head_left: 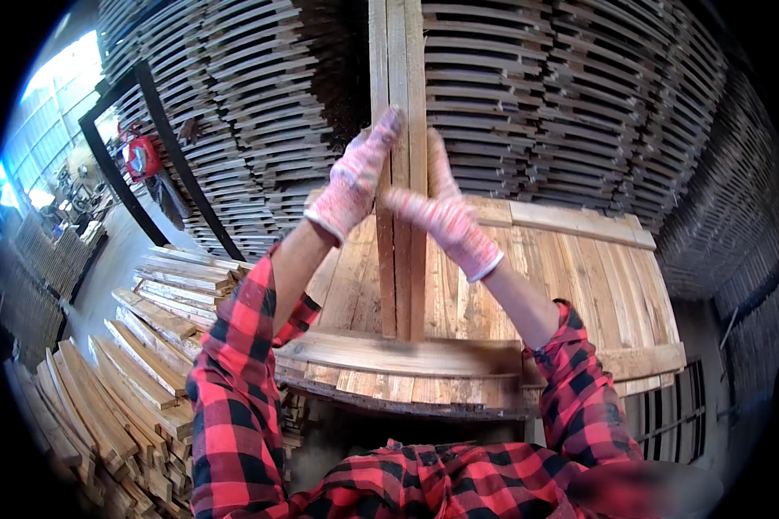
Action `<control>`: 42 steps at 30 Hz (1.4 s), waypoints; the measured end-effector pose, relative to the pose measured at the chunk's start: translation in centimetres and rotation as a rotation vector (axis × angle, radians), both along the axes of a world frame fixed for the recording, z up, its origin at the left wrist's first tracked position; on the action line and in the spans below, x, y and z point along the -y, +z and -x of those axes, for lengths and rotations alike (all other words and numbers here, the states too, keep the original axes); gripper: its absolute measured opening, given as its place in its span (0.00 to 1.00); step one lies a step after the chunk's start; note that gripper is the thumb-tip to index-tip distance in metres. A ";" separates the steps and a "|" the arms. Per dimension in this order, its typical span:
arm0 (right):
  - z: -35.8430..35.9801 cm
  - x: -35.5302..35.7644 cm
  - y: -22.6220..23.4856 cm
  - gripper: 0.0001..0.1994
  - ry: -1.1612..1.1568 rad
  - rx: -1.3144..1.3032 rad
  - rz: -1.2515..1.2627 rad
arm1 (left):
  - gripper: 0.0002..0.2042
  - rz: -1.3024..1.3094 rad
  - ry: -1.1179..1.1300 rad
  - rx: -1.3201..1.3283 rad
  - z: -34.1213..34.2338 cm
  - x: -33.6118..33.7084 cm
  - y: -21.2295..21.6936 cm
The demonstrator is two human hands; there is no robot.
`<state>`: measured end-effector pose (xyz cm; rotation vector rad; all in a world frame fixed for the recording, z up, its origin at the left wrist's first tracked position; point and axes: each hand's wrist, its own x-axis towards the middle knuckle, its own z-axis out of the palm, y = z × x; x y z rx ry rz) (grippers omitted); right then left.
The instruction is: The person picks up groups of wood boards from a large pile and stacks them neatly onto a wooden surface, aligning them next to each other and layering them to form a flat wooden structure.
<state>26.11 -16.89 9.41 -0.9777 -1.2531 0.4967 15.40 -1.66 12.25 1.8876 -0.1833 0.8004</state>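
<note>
A bundle of long, narrow wooden boards (397, 69) stands on end in front of me, pressed together side by side. Its lower end reaches the wooden stack, and the top runs out of view. My left hand (355, 180), in a pinkish-white knit glove, presses on the bundle's left side, its fingers pointing up along it. Lower down, my right hand (448, 223) in a matching glove clasps the right side, thumb across the front. Beneath lies a layer of boards (580, 277) laid side by side, with crosswise strips (381, 353) along its near and far edges.
Loose boards (130, 372) are heaped at my lower left. Tall stacks of spaced slats (571, 95) rise beyond and to the right. A dark metal frame (169, 147) stands at the far left, near a red object (140, 157).
</note>
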 end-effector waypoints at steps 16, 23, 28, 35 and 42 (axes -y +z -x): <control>-2.6 9.0 -6.9 0.44 -0.911 0.743 1.177 | 0.55 -0.261 0.772 -0.789 10.8 -6.1 -14.0; 3.5 5.3 -5.9 0.40 -0.824 0.691 1.070 | 0.57 -0.201 0.814 -0.937 11.8 -7.0 -12.7; 10.6 -5.1 -10.5 0.37 -0.725 0.491 0.910 | 0.48 -0.180 0.819 -0.736 12.1 -10.0 -15.2; 11.3 -6.7 -9.4 0.32 -0.447 0.667 0.749 | 0.43 -0.252 0.758 -0.704 14.3 -11.9 -14.4; 0.1 5.4 -8.4 0.34 -1.035 1.096 1.034 | 0.30 0.480 0.295 -0.797 14.4 -13.3 -14.7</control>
